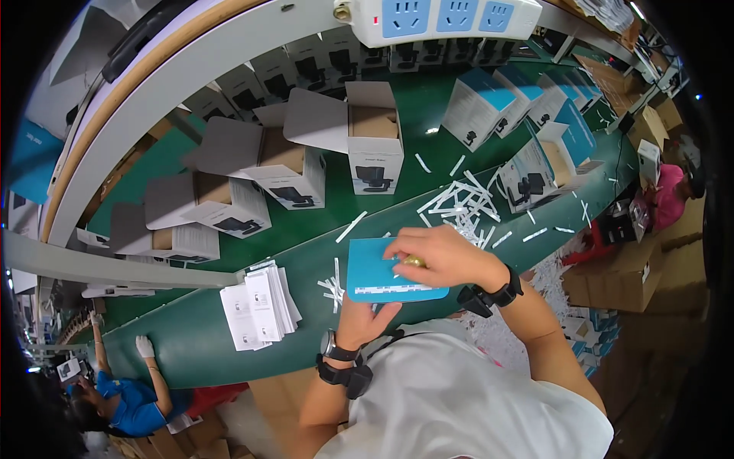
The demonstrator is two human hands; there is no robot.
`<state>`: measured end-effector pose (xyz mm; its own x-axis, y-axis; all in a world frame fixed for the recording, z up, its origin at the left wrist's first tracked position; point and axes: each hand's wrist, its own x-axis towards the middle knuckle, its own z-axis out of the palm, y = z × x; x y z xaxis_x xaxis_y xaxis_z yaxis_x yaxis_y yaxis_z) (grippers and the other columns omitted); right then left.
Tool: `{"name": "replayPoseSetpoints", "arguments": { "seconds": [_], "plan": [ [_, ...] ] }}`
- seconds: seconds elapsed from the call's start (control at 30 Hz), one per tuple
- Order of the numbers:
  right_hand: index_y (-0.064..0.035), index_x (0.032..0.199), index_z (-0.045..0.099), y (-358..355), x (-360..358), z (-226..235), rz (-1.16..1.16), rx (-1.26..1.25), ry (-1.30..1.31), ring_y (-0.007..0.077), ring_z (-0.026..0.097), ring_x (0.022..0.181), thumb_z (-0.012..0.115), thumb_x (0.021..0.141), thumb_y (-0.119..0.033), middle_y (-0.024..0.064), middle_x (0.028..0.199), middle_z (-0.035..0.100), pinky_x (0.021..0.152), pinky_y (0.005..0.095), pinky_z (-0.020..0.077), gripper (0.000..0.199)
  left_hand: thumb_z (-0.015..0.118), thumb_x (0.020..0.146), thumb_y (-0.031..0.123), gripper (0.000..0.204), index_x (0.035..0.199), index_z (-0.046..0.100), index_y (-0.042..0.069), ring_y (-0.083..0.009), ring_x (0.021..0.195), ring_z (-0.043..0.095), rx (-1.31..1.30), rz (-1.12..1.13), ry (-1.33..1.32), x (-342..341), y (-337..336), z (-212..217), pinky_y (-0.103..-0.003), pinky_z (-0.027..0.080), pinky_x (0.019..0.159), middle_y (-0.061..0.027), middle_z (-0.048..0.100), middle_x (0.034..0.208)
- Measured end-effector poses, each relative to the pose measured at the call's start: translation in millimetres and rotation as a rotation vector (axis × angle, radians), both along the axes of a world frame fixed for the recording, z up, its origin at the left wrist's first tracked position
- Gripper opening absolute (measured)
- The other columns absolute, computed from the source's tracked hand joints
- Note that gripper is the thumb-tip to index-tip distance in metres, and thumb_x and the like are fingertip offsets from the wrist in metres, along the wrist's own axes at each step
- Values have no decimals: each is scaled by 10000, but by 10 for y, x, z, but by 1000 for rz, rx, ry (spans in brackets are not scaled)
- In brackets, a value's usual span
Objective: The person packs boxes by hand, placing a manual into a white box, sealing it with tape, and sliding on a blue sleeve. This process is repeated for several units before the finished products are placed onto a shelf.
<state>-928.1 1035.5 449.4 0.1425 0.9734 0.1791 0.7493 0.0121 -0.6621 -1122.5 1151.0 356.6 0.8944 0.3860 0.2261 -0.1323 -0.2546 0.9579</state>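
A flat teal-blue box [375,264], seen from above, is held in front of my body, with a white printed strip [390,290] along its near edge. My left hand [365,321] grips it from below at the near side; the thumb shows and the other fingers are hidden beneath. Over its right part lies my right hand [447,258], the fingers bent around a small shiny gold, rounded object [414,261]. What that object is, I cannot make out. Both wrists wear black straps, and the left one also a watch.
Loose white paper strips [462,206] pile up beyond my hands. White leaflets [260,306] are stacked to the left. Open boxes [375,145] line the green bench [191,329], with teal-topped boxes [478,107] at right. A power strip [443,19] hangs overhead. Co-workers [138,405] sit at both sides.
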Motion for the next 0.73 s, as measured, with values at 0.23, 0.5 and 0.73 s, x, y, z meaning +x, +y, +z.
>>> {"name": "replayPoseSetpoints", "arguments": {
  "seconds": [0.23, 0.5, 0.73],
  "plan": [
    [-118, 876, 612, 64, -166, -14, 96, 74, 38, 230, 636, 699, 736, 849, -237, 8, 843, 625, 551, 342, 464, 174, 800, 779, 144, 362, 1103, 672, 44, -242, 952, 669, -141, 17, -101, -94, 5, -9, -345, 519, 825, -106, 692, 1065],
    [-112, 911, 618, 81, -197, -213, 201, 110, 281, 228, 640, 715, 727, 888, -318, 27, 853, 635, 579, 339, 467, 234, 783, 776, 188, 374, 1099, 668, 40, -292, 1028, 640, -231, 45, -100, -196, 36, -162, -398, 495, 901, -125, 673, 1101],
    [-112, 1160, 555, -786, 703, -582, -286, -28, 915, 231, 630, 1010, 646, 951, -486, 120, 1206, 626, 833, 313, 507, 438, 739, 833, 237, 390, 1171, 667, 56, -373, 1390, 409, 56, 182, -74, -215, 150, 117, -593, 169, 1185, -123, 459, 1484]
  ]
}}
